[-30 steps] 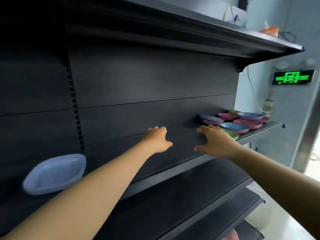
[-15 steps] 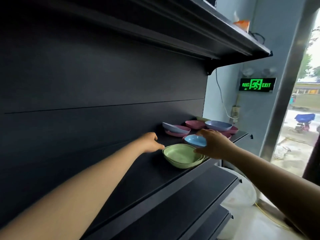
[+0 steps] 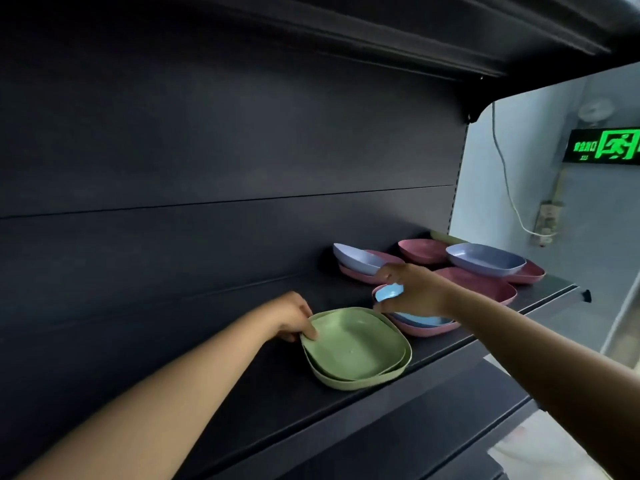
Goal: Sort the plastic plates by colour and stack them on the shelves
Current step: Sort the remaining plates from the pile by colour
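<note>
Two green plates [image 3: 356, 348] lie nested near the front edge of the dark shelf [image 3: 346, 407]. My left hand [image 3: 294, 317] pinches their far left rim, thumb on top. Just right of them a light blue plate [image 3: 389, 292] sits in a pink plate [image 3: 429, 330]. My right hand [image 3: 415, 289] lies over the blue plate with fingers curled on its rim. Farther back stand a lilac plate [image 3: 356, 258] on a pink one [image 3: 360, 276], another lilac plate [image 3: 485, 258], and more pink plates [image 3: 420, 250].
The shelf's dark back panel [image 3: 207, 168] rises behind the plates, and an upper shelf [image 3: 450, 36] overhangs. A lower shelf [image 3: 433, 427] juts out beneath. At the right end are a pale wall, a green exit sign [image 3: 604, 146] and a hanging cable [image 3: 509, 188].
The view has swung right and closer to the plates. My left hand reached forward and took the green plates' rim. My right hand stays over the light blue plate.
</note>
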### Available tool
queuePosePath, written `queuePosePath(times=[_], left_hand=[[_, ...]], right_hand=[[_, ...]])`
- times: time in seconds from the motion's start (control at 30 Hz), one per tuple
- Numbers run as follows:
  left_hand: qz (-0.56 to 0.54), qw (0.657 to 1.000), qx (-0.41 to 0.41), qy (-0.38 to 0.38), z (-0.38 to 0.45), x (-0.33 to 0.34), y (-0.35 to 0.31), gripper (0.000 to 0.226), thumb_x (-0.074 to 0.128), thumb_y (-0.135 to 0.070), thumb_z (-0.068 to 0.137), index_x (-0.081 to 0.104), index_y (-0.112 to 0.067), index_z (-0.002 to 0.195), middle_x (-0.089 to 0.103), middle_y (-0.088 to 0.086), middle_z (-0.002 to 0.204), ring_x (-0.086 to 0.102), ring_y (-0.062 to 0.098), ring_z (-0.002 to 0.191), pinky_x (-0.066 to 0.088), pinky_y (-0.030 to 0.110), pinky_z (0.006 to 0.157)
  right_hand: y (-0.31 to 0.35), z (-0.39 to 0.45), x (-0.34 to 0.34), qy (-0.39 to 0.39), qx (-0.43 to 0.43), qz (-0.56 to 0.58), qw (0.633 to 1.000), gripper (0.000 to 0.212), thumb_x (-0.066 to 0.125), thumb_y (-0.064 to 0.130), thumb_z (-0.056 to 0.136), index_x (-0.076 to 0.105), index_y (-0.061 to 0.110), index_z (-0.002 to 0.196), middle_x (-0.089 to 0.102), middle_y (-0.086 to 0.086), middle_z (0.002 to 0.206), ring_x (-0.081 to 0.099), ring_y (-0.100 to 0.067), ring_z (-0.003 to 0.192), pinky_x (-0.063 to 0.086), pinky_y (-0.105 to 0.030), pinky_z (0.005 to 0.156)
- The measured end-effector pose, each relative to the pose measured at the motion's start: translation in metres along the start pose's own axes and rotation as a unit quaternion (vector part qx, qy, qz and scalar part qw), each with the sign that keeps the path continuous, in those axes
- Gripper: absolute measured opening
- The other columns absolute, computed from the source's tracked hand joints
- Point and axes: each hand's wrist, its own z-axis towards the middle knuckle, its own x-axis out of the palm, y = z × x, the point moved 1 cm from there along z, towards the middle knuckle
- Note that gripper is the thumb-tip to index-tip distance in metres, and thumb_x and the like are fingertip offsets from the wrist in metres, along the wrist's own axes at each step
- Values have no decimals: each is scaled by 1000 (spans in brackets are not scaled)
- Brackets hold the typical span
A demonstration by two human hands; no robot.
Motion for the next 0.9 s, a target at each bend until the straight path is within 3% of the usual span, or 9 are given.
queuePosePath(times=[0.13,0.27,0.37,0.53,0.67,0.8,0.9], left_hand=[[-16,998,-20,-59,4,-3,2,35,77,-6,74,62,-10,106,60,0,92,57,12,82,48,17,55],[-7,993,-41,-112,5,-6,1,26,82,-6,69,61,-16,82,61,-3,79,58,9,68,46,17,49],[1,989,-50,-140,4,-4,-1,27,82,-5,68,59,-19,73,61,-2,74,57,9,61,44,17,45],[24,983,-55,-173,-2,-3,2,26,83,-10,67,60,-22,71,64,-6,72,60,10,64,45,19,55],[8,972,-68,-223,-9,-3,15,22,81,-11,70,63,-23,71,67,-5,77,63,12,74,48,23,67],[-12,960,-61,-272,-18,-7,26,18,80,-11,71,65,-21,73,67,-6,73,61,5,65,43,16,55],[-3,957,-56,-285,-20,-10,28,16,79,-11,72,67,-20,75,66,-7,72,60,3,64,42,15,54]], right_hand=[[-11,26,1,79,-38,53,995,55,74,37,79,52,18,125,53,10,112,51,-7,102,36,-19,87],[-23,45,4,112,-46,107,987,47,72,26,83,55,17,126,61,-2,111,57,-14,110,41,-24,101],[-30,48,5,134,-53,158,977,42,71,17,84,57,17,123,63,-1,111,60,-15,110,42,-24,101],[-35,56,8,164,-58,235,956,31,68,14,85,60,22,114,67,7,100,61,-14,107,44,-26,100],[-24,61,20,193,-67,261,944,31,65,9,88,58,15,117,66,-1,101,61,-15,103,46,-23,97],[-15,69,31,201,-56,269,940,20,58,7,91,60,10,111,63,-9,104,60,-18,95,48,-29,97],[-10,72,31,212,-41,312,925,11,53,4,94,61,11,96,62,-9,98,62,-18,92,50,-27,94]])
